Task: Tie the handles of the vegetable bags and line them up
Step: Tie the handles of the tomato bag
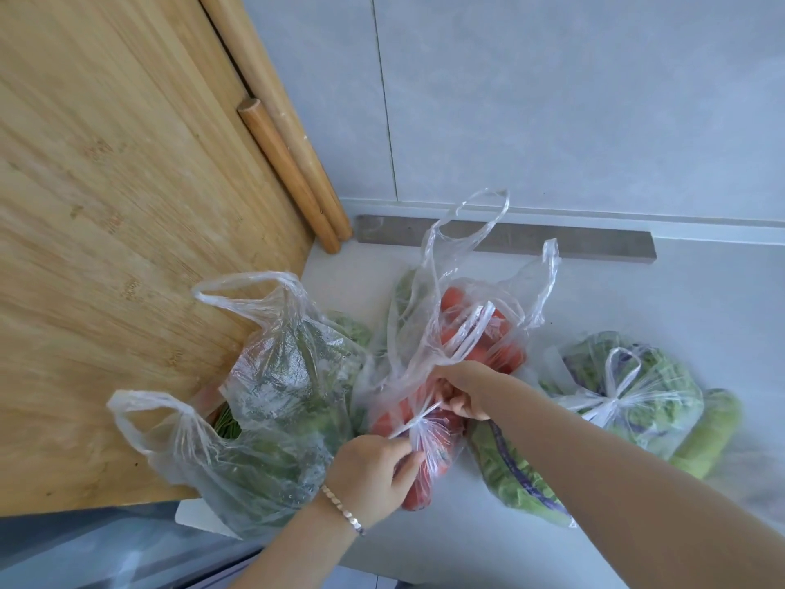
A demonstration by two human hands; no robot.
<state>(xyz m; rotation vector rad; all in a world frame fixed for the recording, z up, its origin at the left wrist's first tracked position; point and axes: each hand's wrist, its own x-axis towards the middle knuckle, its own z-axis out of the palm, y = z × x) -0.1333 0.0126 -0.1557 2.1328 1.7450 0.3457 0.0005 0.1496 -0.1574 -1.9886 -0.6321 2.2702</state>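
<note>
A clear plastic bag of carrots (429,457) lies in the middle of the white counter. My left hand (374,474) pinches one twisted handle of it, and my right hand (463,388) grips the other handle just above; the strand between them is pulled tight. Behind it stands another clear carrot bag (480,329) with loose handles sticking up. A clear bag of green vegetables (272,401) stands at the left with both handles untied. At the right lies a bag of leafy greens (633,397), its handles knotted in a bow.
A large wooden board (119,231) and two wooden rolling pins (289,163) lean at the left. Loose purple-veined leaves (514,478) lie under my right forearm. A pale green gourd (709,435) lies at the far right. A grey strip (552,242) runs along the wall.
</note>
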